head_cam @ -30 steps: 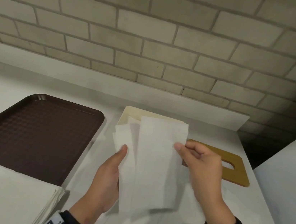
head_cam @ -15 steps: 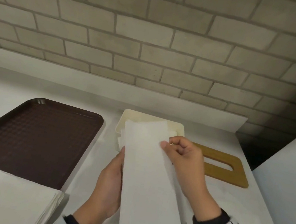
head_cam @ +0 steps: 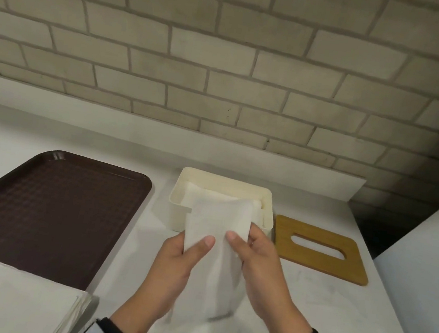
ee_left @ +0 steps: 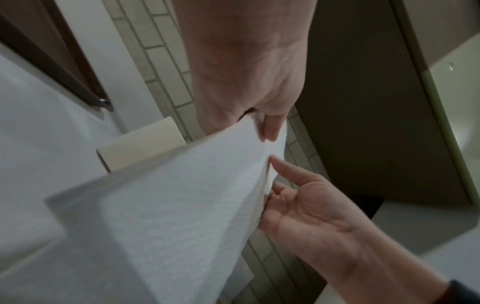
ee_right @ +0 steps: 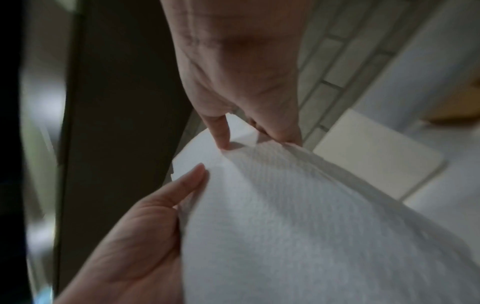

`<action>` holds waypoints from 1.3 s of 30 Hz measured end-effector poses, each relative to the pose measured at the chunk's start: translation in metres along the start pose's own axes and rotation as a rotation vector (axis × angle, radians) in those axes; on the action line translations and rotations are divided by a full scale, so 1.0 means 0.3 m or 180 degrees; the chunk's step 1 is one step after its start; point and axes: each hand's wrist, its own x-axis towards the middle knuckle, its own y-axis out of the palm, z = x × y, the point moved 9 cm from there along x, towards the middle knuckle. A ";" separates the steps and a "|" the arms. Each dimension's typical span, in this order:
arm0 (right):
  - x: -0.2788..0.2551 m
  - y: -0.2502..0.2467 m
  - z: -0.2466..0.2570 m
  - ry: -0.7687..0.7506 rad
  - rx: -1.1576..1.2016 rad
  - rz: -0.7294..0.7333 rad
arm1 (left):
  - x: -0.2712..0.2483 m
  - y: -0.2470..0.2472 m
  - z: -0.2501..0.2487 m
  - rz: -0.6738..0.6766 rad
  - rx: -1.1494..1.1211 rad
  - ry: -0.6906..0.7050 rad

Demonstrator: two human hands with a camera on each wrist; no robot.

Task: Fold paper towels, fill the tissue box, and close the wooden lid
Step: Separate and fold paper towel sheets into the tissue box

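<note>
A folded white paper towel (head_cam: 216, 238) hangs between both hands, just in front of the cream tissue box (head_cam: 177, 205). My left hand (head_cam: 188, 249) pinches its left edge, thumb on top. My right hand (head_cam: 246, 248) pinches the right edge, thumb on top and fingers behind. The box stands without its lid and holds folded towels (head_cam: 209, 195). The wooden lid (head_cam: 319, 248) with its oval slot lies flat to the right of the box. In the left wrist view the towel (ee_left: 182, 205) fans out below my left hand's fingers (ee_left: 271, 127); in the right wrist view the towel (ee_right: 298, 216) does likewise.
A dark brown tray (head_cam: 48, 208) lies to the left of the box. A stack of unfolded paper towels (head_cam: 5, 297) sits at the lower left. A brick wall (head_cam: 225, 69) backs the white counter (head_cam: 333, 307). A white panel (head_cam: 429, 263) rises at the right.
The towel has gone from half open to a narrow folded strip. Both hands have closed in on it and carried it forward toward the box.
</note>
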 end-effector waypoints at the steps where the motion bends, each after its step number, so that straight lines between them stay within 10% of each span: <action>1: -0.004 -0.004 -0.009 -0.0035 0.0035 -0.0041 | 0.009 -0.012 -0.002 -0.0156 0.0189 0.0132; 14: -0.044 -0.019 0.081 -0.0836 0.0562 -0.0249 | 0.011 0.012 -0.112 -0.0651 0.0135 0.1106; 23: -0.002 -0.042 -0.094 -0.0411 0.0145 -0.0392 | 0.048 -0.019 0.047 -0.0630 0.0190 0.0513; 31: 0.009 -0.025 0.004 -0.0678 0.0287 -0.0210 | 0.064 -0.017 -0.010 -0.0573 0.0240 0.0693; 39: 0.054 -0.071 -0.107 0.0067 -0.0905 0.0181 | 0.086 -0.041 -0.078 -0.0847 -0.0111 0.0724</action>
